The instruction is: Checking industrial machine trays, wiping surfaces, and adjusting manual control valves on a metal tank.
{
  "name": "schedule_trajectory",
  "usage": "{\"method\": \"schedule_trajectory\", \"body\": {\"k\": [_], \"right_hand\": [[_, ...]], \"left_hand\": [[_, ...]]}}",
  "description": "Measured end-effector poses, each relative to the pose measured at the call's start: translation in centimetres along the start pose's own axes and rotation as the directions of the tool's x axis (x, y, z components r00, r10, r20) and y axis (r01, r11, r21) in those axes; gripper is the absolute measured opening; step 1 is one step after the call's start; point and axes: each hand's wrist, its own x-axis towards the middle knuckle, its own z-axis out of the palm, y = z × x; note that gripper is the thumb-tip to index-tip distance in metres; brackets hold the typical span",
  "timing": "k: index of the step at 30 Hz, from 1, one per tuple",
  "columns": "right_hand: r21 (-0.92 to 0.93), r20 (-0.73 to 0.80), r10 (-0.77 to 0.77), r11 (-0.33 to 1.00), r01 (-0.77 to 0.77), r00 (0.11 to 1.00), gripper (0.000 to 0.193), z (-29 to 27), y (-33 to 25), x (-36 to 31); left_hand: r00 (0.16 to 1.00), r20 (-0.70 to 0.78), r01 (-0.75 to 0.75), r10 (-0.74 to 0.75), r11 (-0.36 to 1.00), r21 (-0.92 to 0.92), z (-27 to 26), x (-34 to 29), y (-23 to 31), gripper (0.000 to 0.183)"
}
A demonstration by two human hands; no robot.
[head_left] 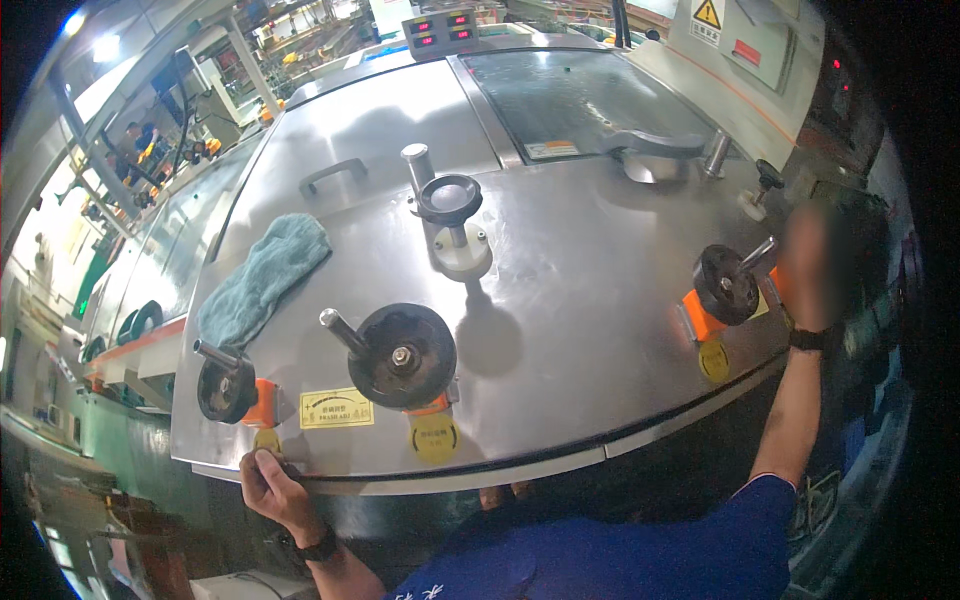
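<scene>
Left hand fingers curl on the steel cover's front edge; right hand blurred, fingers unclear

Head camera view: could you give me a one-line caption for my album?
A person's left hand grips the steel machine cover's front edge while the blurred right hand reaches a black handwheel.
</scene>
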Motion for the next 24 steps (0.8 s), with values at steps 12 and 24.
{"method": "schedule_trajectory", "body": {"k": [12, 24], "right_hand": [[-0.048, 0.147, -0.027, 0.998, 0.034, 0.989, 0.034, -2.2, -1.0, 0.2], [-0.187, 0.272, 0.062, 0.982, -0.010, 0.960, 0.027, -3.4, 5.3, 5.8]], "left_hand": [[0.998, -0.066, 0.028, -0.025, 0.999, 0.039, 0.4, 0.0, 0.0, 0.022], [0.998, -0.049, 0.029, -0.025, 0.996, 0.088, -0.1, -0.1, -1.0, 0.023]]}}
